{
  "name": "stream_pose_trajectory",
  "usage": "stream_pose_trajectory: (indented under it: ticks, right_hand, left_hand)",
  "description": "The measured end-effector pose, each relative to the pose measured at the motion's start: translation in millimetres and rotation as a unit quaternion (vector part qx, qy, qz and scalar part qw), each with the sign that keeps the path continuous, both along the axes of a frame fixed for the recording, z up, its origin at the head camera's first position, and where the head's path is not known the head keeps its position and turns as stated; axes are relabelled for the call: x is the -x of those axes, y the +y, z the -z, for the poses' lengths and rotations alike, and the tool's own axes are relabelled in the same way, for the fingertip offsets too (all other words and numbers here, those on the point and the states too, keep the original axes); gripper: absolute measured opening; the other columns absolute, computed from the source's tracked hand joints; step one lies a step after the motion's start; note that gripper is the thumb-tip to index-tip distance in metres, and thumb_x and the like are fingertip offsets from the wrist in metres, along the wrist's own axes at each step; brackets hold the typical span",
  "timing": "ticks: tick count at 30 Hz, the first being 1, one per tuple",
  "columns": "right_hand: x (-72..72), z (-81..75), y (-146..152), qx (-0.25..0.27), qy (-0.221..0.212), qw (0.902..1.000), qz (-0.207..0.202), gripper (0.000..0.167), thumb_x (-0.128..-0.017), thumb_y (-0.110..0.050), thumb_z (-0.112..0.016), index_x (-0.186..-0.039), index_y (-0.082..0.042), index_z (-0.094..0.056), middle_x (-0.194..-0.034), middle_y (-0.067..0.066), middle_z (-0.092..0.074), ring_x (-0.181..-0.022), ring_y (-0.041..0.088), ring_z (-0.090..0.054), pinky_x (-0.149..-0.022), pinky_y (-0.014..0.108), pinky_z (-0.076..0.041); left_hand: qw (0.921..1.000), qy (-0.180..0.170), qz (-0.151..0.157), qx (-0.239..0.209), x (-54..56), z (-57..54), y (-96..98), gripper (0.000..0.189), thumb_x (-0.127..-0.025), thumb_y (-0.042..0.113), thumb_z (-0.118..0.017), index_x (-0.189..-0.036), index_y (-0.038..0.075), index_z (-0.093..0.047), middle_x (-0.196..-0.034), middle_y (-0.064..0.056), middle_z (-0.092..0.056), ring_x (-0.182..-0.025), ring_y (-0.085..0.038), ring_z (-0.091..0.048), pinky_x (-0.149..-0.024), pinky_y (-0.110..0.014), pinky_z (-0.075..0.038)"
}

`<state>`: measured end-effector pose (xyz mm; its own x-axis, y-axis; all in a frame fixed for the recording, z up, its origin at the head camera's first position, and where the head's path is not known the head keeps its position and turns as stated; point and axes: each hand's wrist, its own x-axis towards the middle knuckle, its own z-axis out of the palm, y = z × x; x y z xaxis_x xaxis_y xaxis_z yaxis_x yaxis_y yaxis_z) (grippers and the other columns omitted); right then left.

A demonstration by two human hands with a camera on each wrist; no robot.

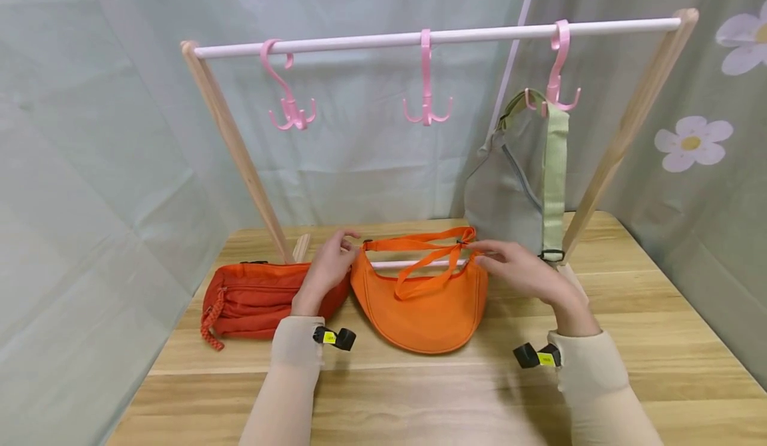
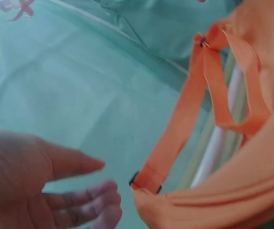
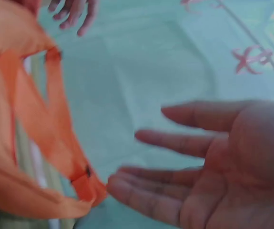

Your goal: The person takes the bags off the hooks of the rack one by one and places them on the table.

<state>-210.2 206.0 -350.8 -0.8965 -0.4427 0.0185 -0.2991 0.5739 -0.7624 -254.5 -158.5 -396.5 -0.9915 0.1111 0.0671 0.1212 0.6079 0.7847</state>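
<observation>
An orange crescent-shaped bag (image 1: 424, 319) lies on the wooden table, its strap (image 1: 419, 239) looped loosely across the top. My left hand (image 1: 328, 264) is beside the bag's upper left corner, over the end of a red pouch bag (image 1: 257, 303). In the left wrist view its fingers (image 2: 86, 198) are apart from the orange bag, with nothing between them. At the bag's upper right corner is my right hand (image 1: 527, 269), fingers extended. The right wrist view has its fingertips (image 3: 115, 183) right at the strap's end, and the hand holds nothing.
A wooden rack with a white rail (image 1: 359, 42) stands behind the bags. Pink hooks hang from it: a left hook (image 1: 291, 106), a middle hook (image 1: 427, 76) and a right hook (image 1: 558, 66). A grey bag (image 1: 506, 193) with a green strap hangs from the right hook.
</observation>
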Motion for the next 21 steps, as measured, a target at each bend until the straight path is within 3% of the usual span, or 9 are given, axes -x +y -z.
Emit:
stream_pose_trajectory:
  ticks: [4, 8, 12, 15, 21]
  right_hand:
    - [-6.7, -10.5, 1, 0.014, 0.019, 0.9988, -0.043, 0.039, -0.109, -0.021, -0.057, -0.145, -0.007, -0.060, -0.143, 0.014, -0.061, -0.130, 0.034, -0.059, -0.107, 0.053, -0.047]
    - [-14.1, -18.8, 2, 0.029, 0.037, 0.9964, -0.071, 0.038, -0.109, -0.021, -0.057, -0.145, -0.011, -0.060, -0.142, 0.007, -0.063, -0.130, 0.030, -0.060, -0.106, 0.046, -0.049]
    - [-22.6, -27.3, 3, 0.059, 0.057, 0.9926, -0.089, 0.037, -0.108, -0.019, -0.058, -0.145, -0.015, -0.061, -0.140, 0.002, -0.064, -0.125, 0.021, -0.063, -0.103, 0.034, -0.051]
    - [-26.5, -32.1, 4, 0.101, 0.071, 0.9870, -0.102, 0.036, -0.108, -0.012, -0.058, -0.143, -0.014, -0.062, -0.137, 0.002, -0.066, -0.121, 0.018, -0.065, -0.100, 0.027, -0.052]
    - [-28.9, -38.3, 6, 0.184, 0.110, 0.9725, -0.092, 0.031, -0.107, 0.000, -0.054, -0.135, -0.002, -0.065, -0.129, 0.006, -0.070, -0.117, 0.017, -0.068, -0.097, 0.026, -0.054]
  left_hand:
    - [0.9976, 0.024, 0.038, -0.054, -3.2, -6.8, 4.1, 0.029, -0.106, 0.014, -0.061, -0.135, 0.010, -0.062, -0.115, -0.017, -0.066, -0.096, -0.036, -0.067, -0.082, -0.041, -0.056]
    - [0.9913, 0.025, 0.071, -0.108, -4.6, -11.3, 8.4, 0.028, -0.106, 0.013, -0.062, -0.133, 0.007, -0.063, -0.112, -0.022, -0.068, -0.096, -0.042, -0.068, -0.087, -0.048, -0.058]
    - [0.9832, 0.025, 0.095, -0.154, -4.5, -14.5, 11.5, 0.030, -0.107, 0.012, -0.060, -0.135, 0.002, -0.061, -0.110, -0.026, -0.068, -0.090, -0.032, -0.069, -0.085, -0.042, -0.059]
    - [0.9758, 0.025, 0.110, -0.188, -7.3, -19.9, 13.8, 0.030, -0.107, 0.011, -0.058, -0.135, 0.000, -0.060, -0.108, -0.026, -0.067, -0.088, -0.023, -0.068, -0.083, -0.032, -0.058]
    - [0.9505, 0.019, 0.130, -0.282, -17.7, -33.9, 19.0, 0.032, -0.107, 0.005, -0.056, -0.136, -0.006, -0.055, -0.102, -0.024, -0.064, -0.090, -0.030, -0.064, -0.080, -0.029, -0.058]
